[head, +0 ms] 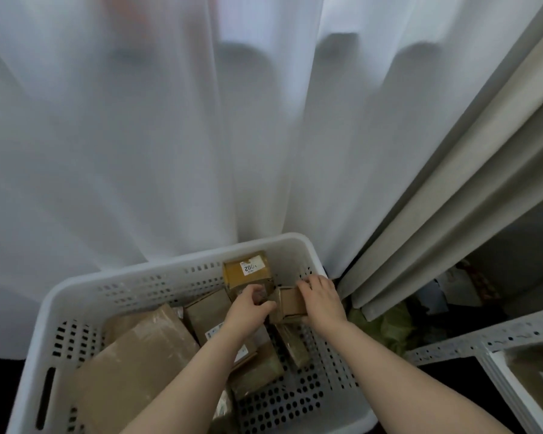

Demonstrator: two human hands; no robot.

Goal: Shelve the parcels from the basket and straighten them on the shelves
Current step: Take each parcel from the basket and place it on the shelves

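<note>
Label (pixel 250 268) reads perhaps "2002"; right hand (pixel 322 303) grips small box (pixel 290 303).

head cam | looks steeply down, forward | close over white basket (pixel 182 261) | curtain (pixel 170 136) behind

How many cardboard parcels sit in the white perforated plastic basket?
6 visible: yellowish labelled box at far wall; small box in the right hand; medium box centre; large flat parcel left; two parcels between forearms. Others may be hidden.
</note>
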